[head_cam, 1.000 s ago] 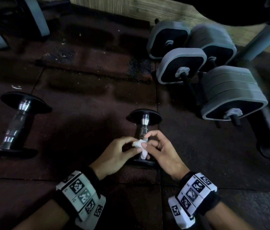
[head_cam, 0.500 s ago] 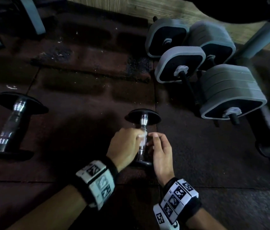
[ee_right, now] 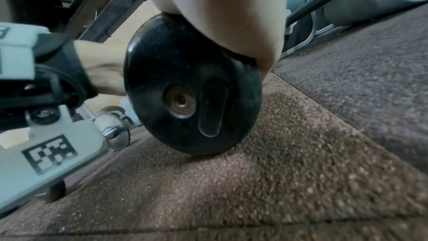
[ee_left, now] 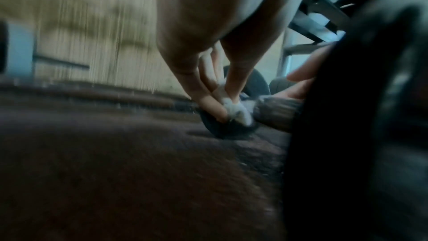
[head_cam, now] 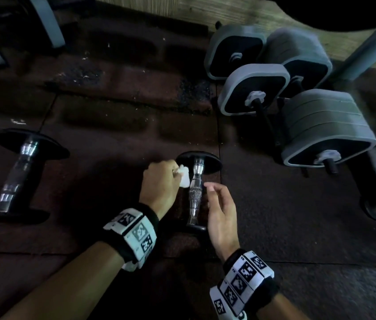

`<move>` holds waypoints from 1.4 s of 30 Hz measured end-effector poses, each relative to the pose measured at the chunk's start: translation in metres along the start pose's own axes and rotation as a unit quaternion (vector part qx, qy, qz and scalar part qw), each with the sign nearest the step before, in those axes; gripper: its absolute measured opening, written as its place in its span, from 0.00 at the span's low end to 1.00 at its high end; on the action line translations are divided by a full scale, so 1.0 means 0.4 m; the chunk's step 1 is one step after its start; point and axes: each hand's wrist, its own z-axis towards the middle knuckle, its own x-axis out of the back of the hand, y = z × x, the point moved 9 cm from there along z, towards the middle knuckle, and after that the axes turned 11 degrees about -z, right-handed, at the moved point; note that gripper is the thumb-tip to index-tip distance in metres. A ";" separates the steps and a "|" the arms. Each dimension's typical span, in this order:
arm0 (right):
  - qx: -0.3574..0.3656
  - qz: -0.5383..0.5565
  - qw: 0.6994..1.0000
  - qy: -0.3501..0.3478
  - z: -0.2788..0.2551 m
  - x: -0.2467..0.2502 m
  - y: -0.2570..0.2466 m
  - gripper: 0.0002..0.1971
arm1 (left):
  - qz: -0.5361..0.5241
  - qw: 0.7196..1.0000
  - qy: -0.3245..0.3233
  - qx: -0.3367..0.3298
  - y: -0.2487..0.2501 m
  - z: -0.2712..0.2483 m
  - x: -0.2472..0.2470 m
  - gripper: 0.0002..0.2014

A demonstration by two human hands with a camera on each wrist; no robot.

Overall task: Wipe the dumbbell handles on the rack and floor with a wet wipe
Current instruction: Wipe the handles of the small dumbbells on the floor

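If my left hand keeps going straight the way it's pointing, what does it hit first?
Probably the far black end plate of the small dumbbell; the left hand, pinching the wet wipe, points toward it, though depth is unclear.

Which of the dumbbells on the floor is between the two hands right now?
The small chrome-handled dumbbell in the middle. The matching one lies far left; the grey dumbbells sit right.

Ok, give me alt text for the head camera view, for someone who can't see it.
A person's left hand pinches a white wet wipe against the chrome handle of a small black-ended dumbbell lying on a dark rubber floor, while the right hand hovers open beside it. Another dumbbell lies to the left; grey adjustable dumbbells sit to the right.
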 end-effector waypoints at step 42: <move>-0.034 -0.009 0.999 -0.010 0.005 0.013 0.051 0.12 | -0.178 0.968 -0.172 0.026 -0.024 0.006 -0.117 0.16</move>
